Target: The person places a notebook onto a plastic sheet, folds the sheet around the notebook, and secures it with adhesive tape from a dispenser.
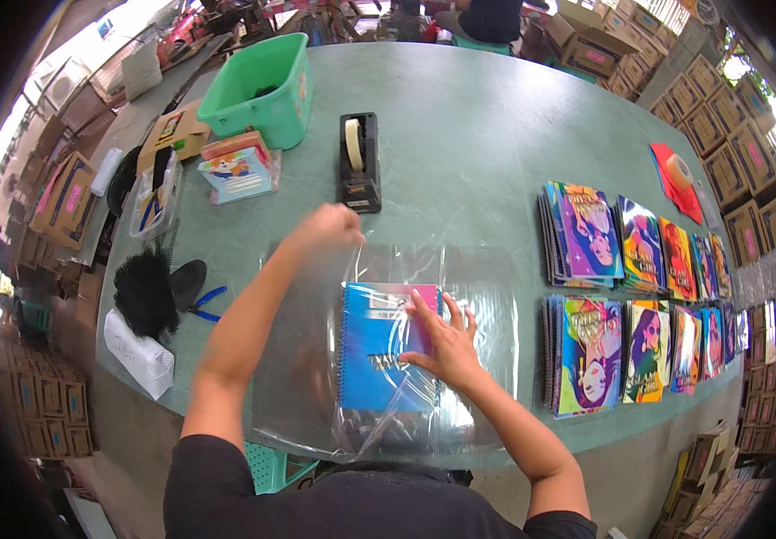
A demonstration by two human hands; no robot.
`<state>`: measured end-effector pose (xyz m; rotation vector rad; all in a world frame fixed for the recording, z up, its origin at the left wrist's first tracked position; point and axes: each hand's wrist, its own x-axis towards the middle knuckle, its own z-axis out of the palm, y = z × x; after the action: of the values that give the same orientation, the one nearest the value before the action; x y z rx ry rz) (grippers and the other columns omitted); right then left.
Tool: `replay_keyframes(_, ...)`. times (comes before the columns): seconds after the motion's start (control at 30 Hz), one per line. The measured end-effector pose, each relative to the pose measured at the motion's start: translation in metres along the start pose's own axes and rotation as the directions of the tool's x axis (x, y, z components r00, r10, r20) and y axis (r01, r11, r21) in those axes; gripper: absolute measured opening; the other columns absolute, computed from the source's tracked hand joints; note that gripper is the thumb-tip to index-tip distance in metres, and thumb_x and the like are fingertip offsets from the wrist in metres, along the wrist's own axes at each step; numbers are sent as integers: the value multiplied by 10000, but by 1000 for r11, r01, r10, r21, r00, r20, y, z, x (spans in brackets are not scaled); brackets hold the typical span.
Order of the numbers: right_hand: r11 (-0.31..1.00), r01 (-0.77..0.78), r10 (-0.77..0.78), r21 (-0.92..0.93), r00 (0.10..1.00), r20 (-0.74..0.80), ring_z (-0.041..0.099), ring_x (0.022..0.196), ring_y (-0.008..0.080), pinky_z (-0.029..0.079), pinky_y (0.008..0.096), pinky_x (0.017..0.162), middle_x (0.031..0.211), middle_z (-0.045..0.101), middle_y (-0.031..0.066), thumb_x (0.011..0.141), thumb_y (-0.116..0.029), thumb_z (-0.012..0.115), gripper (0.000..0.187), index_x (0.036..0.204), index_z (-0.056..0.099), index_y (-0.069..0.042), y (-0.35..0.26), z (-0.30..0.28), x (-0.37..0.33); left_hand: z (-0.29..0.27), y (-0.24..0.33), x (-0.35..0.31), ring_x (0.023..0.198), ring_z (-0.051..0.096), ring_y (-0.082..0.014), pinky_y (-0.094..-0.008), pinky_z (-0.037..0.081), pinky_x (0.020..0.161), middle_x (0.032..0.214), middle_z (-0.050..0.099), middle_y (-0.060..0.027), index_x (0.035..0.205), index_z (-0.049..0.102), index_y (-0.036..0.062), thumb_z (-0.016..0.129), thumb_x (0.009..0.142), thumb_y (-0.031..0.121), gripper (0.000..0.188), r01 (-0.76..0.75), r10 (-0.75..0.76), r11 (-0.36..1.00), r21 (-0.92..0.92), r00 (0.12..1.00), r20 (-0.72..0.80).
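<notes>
In front of me lies a spiral notebook (379, 377) with a blue and pink cover, in a clear plastic wrap (397, 262) whose loose part reaches past its top edge. My right hand (444, 346) rests on the notebook's right side with its fingers spread. Just below a black tape dispenser (365, 193), my left hand (327, 232) is raised over the plastic, partly blurred by motion. Its fingers are closed, and what they pinch is too small to make out. The dispenser carries a roll of pale tape (353, 144).
On the right stand two rows of colourful spiral notebooks (585, 350), with a tape roll (679, 171) on red sheets behind. To the left are a green bin (291, 112), small cards (242, 175), a black brush (147, 287), blue-handled pliers (208, 305) and a white bundle (141, 355).
</notes>
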<state>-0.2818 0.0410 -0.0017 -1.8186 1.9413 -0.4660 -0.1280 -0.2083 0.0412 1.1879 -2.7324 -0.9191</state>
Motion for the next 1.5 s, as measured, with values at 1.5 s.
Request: replay_keyframes(1.5,832,437,-73,342,696,-714,556,984,260,450,344,852,1049,581,133,657,-101,798,509,1096,557,-12,-13,-2,-104,-8,141,-238,978,575,-282,-413,399,930,969,616,-119,1072,583,48,780,623,333,567,-678,737,675,291,631,-243)
